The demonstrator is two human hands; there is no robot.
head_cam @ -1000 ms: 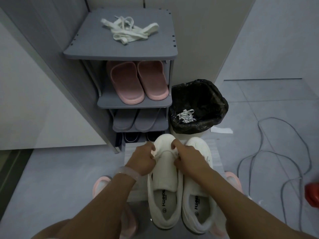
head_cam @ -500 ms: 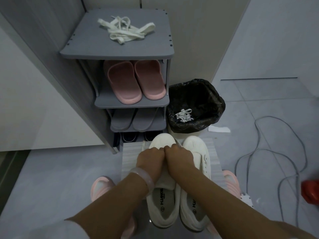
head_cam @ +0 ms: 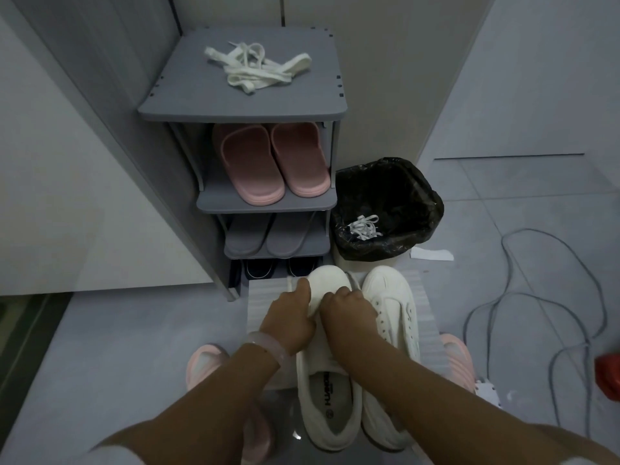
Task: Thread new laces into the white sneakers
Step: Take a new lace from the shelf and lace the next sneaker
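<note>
Both hands have slid from the left sneaker's tongue toward its toe over the last second, and the view has shifted a little. On the left, the shoe rack (head_cam: 241, 110) carries the bundle of new laces (head_cam: 256, 69) on its top shelf, well apart from the work. The left hand (head_cam: 291, 318) curls its grip on the left white sneaker (head_cam: 330, 391) at the vamp; beside it the right hand (head_cam: 347, 308) does likewise, though whether either pinches a lace end cannot be told. The right white sneaker (head_cam: 391, 317) sits touching its partner, eyelets bare. Further right, the black-lined bin (head_cam: 385, 209) holds discarded laces (head_cam: 364, 226). To work well, she should probably spread the eyelet flaps evenly, then fetch one lace and centre it through the lowest pair.
</note>
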